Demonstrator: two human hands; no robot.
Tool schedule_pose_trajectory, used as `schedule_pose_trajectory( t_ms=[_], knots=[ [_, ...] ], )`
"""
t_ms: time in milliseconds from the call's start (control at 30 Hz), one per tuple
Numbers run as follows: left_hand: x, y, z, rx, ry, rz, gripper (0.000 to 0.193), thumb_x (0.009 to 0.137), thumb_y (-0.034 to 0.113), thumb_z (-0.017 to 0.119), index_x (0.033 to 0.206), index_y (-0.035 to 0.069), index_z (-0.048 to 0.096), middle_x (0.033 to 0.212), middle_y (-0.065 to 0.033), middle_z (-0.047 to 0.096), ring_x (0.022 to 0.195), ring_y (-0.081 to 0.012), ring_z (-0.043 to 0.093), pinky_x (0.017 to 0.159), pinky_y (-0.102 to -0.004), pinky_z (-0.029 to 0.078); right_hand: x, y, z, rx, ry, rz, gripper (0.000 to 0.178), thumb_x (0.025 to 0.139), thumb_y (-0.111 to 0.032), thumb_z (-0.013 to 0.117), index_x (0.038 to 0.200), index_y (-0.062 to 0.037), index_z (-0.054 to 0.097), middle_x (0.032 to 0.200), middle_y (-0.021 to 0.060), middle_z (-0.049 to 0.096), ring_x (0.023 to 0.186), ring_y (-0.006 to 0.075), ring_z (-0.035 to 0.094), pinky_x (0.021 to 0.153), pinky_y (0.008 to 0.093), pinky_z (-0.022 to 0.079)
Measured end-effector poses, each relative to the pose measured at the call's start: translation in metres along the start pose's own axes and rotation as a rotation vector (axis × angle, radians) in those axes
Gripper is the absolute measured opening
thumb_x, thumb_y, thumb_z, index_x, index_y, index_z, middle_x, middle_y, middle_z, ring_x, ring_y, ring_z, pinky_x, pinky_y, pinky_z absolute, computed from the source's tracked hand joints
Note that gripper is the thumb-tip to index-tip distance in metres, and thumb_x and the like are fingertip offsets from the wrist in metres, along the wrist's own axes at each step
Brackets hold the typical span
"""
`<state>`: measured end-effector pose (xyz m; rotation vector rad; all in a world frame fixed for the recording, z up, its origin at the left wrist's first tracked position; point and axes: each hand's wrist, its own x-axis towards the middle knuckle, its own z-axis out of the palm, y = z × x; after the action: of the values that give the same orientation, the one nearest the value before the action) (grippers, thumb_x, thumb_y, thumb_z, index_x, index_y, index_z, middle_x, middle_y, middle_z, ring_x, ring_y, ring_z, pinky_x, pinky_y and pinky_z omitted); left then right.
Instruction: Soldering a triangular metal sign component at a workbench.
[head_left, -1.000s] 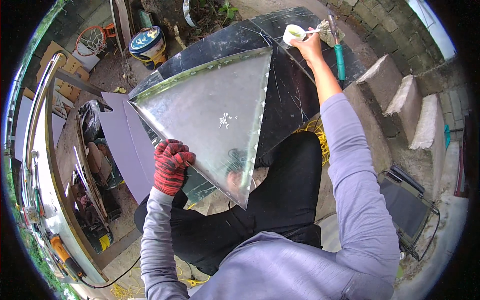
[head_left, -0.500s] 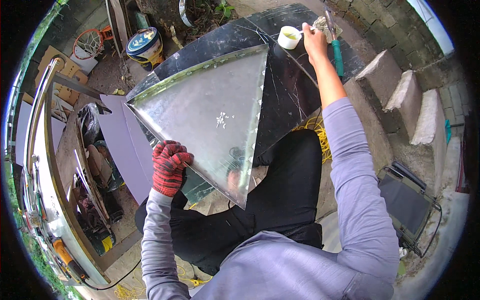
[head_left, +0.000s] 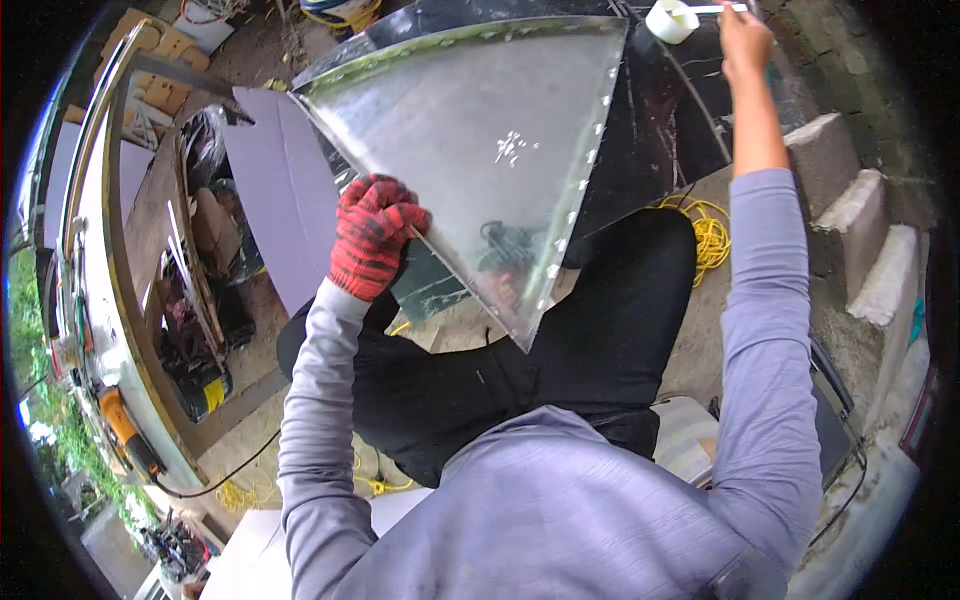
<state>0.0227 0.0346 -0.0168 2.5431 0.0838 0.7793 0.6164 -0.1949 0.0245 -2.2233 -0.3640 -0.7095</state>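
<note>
My left hand (head_left: 372, 235), in a red and black knit glove, is closed on the left edge of a wedge-shaped metal panel (head_left: 450, 130). The panel has a curved far side, narrow raised edges and pale spots along its right edge; small white flecks lie near its middle. At the upper right, my bare right hand (head_left: 747, 42) pinches a thin white stick (head_left: 712, 9), whose working end I cannot make out. The stick reaches toward a small white cup (head_left: 671, 22) on the black marble-patterned slab (head_left: 640, 130).
Light purple sheets (head_left: 275, 180) stand left of the panel. A wooden-edged frame (head_left: 130, 350) with an orange power tool (head_left: 125, 425) is farther left. Coiled yellow cord (head_left: 708, 240) lies beyond my right knee. Concrete steps (head_left: 855, 235) rise at the right.
The view has shifted, so the panel, cup and slab appear higher and farther right. My right hand is slightly farther from the cup. My left hand keeps its grip on the panel.
</note>
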Motion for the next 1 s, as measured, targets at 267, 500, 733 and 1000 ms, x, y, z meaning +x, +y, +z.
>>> schedule_pose_trajectory(
  t_ms=[267,500,733,1000],
  knots=[
    [-0.02,-0.002,-0.003,-1.244,0.144,-0.893,0.03,0.077,-0.006,0.078,0.104,-0.005,0.066,0.093,-0.0137,0.069,0.083,-0.0274,0.068,0.077,-0.0428,0.062,-0.09,-0.142,-0.111,0.525,-0.248,-0.021,0.025,0.1,-0.02,0.065,0.099,0.0012,0.077,0.082,0.013,0.065,0.07,0.0235,0.058,0.069,0.0392,0.044],
    [-0.027,-0.004,-0.008,-0.863,0.051,-0.64,0.02,0.067,0.003,0.079,0.087,0.006,0.074,0.095,-0.0066,0.072,0.102,-0.0285,0.065,0.091,-0.0427,0.054,-0.256,-0.222,-0.168,0.764,-0.865,0.038,0.02,0.103,-0.011,0.066,0.114,0.002,0.077,0.085,-0.0067,0.068,0.076,-0.0017,0.052,0.065,0.0164,0.04],
    [-0.015,0.004,-0.015,-0.193,-0.089,-0.245,0.024,0.067,0.009,0.08,0.09,0.013,0.077,0.099,-0.0031,0.072,0.103,-0.0277,0.064,0.09,-0.0415,0.05,-0.327,-0.251,-0.177,0.689,-0.914,-0.031,0.012,0.097,-0.006,0.069,0.102,-0.0002,0.079,0.076,-0.0005,0.067,0.064,0.0022,0.053,0.057,0.0221,0.041],
    [-0.006,0.016,-0.022,-0.09,-0.061,-0.097,0.024,0.067,0.008,0.08,0.089,0.016,0.079,0.099,-0.0016,0.073,0.104,-0.0264,0.064,0.093,-0.0408,0.048,-0.341,-0.256,-0.174,0.687,-0.884,-0.063,0.009,0.089,-0.007,0.073,0.091,0.0012,0.076,0.075,0.0134,0.068,0.059,0.0222,0.061,0.055,0.0351,0.048]
  ],
)
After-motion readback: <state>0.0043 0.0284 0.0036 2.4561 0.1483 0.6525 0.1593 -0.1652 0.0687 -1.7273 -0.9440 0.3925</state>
